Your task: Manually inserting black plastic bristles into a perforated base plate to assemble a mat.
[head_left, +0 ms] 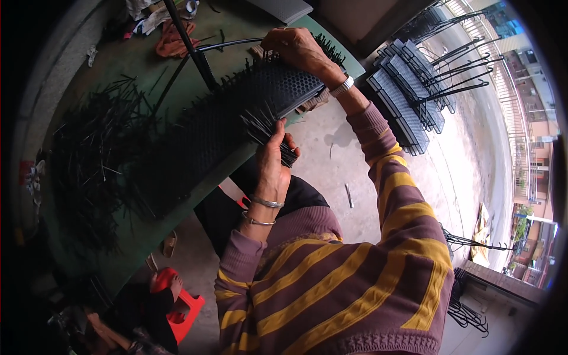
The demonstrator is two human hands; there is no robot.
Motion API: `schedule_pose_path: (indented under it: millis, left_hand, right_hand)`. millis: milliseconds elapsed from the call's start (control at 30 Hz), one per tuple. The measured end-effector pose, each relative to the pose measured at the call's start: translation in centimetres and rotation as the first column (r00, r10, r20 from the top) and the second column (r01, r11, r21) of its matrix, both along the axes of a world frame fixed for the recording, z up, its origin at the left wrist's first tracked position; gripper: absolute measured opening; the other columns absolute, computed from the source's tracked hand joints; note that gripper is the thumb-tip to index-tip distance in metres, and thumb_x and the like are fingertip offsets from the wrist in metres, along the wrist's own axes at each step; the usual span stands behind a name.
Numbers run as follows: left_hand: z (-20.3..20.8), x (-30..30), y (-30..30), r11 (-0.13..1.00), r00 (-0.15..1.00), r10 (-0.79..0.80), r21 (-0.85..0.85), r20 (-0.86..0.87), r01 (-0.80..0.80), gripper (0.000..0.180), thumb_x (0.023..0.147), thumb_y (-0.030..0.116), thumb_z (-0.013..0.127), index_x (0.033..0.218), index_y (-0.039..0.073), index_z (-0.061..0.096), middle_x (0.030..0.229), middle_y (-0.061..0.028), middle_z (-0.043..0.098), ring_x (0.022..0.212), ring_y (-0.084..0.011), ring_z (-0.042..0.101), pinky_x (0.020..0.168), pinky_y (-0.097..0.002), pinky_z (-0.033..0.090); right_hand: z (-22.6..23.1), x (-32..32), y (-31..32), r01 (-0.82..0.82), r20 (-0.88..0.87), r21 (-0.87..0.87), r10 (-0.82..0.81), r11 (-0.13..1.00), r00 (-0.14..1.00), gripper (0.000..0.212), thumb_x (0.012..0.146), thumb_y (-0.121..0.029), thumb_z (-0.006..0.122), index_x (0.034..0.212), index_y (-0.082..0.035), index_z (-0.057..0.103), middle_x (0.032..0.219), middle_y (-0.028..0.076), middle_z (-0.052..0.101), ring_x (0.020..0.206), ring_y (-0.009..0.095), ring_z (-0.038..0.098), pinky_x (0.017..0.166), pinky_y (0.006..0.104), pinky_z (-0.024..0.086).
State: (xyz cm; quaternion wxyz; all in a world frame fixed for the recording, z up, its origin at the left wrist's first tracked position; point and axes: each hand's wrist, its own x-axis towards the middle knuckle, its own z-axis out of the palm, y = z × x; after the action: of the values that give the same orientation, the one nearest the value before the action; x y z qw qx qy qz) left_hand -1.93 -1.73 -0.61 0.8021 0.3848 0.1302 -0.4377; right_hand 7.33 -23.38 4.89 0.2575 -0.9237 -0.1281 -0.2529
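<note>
My left hand (275, 158) is wrapped round a bundle of thin black strips (259, 125), their loose ends fanning out past the thumb. Beside it lies a long black panel (284, 86) with a honeycomb pattern of holes, and many short black strips stand up along its far side. Over the panel's right part, my right hand (300, 50) reaches down with its fingers curled together at those strips. The fingertips are partly hidden, so what they pinch cannot be made out. The panel rests on a green table (349, 65).
A large heap of loose black strips (97, 160) covers the table's left part. A black metal bar (198, 59) rises behind the panel. Stacked mesh panels with hooked rods (402, 89) stand at the right. Another person's hand (100, 328) and a red stool (188, 307) are at the lower left.
</note>
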Motion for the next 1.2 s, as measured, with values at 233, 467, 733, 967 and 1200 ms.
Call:
schedule_pose_path:
  millis: [233,467,733,967,1200]
  left_hand:
    - [0.0,0.4,0.3,1.0,1.0,0.001,-0.013,-0.017,-0.001,0.03,0.095,0.034,0.061,0.116,0.013,0.059,0.068,0.0026,0.054,0.061,-0.0072,0.051,0.058,-0.0261,0.044]
    - [0.4,0.4,0.4,1.0,1.0,0.014,0.016,-0.026,-0.014,0.028,0.095,0.034,0.06,0.113,0.013,0.06,0.066,0.0027,0.053,0.06,-0.0076,0.05,0.058,-0.0262,0.044]
    - [0.2,0.3,0.3,1.0,1.0,-0.007,0.028,-0.011,0.007,0.028,0.095,0.034,0.06,0.112,0.013,0.06,0.066,0.0033,0.052,0.059,-0.0076,0.048,0.057,-0.0263,0.042]
    - [0.2,0.2,0.2,1.0,1.0,0.001,0.016,-0.001,-0.001,0.027,0.095,0.034,0.061,0.113,0.014,0.061,0.067,0.0039,0.051,0.059,-0.0065,0.047,0.056,-0.0257,0.042]
    - [-0.1,0.1,0.4,1.0,1.0,0.007,-0.001,0.004,-0.007,0.027,0.094,0.035,0.061,0.111,0.015,0.061,0.067,0.0039,0.051,0.059,-0.0066,0.048,0.056,-0.0259,0.043]
  right_hand:
    - [0.3,-0.3,0.1,-0.072,0.006,-0.005,0.072,0.997,0.997,0.009,0.091,-0.01,0.06,0.092,-0.004,0.066,0.083,0.01,0.067,0.074,0.022,0.066,0.066,0.03,0.052]
    - [-0.4,-0.6,0.5,-0.046,0.043,-0.032,0.047,0.998,0.998,0.008,0.089,-0.008,0.061,0.093,-0.003,0.065,0.083,0.012,0.065,0.073,0.024,0.066,0.065,0.0329,0.052]
    - [0.0,-0.5,0.6,0.023,0.043,0.017,-0.023,1.0,0.999,0.009,0.091,-0.009,0.06,0.093,-0.003,0.066,0.084,0.012,0.068,0.073,0.023,0.067,0.066,0.0312,0.054]
    - [-0.3,-0.4,-0.3,-0.002,-0.082,0.179,0.017,0.984,0.997,0.012,0.093,-0.008,0.057,0.096,-0.002,0.066,0.083,0.009,0.068,0.074,0.016,0.068,0.067,0.028,0.054]
    - [-0.1,-0.1,0.1,-0.072,-0.051,0.169,0.082,0.983,0.995,0.013,0.092,-0.007,0.057,0.099,-0.001,0.066,0.083,0.009,0.069,0.074,0.017,0.068,0.068,0.0278,0.054]
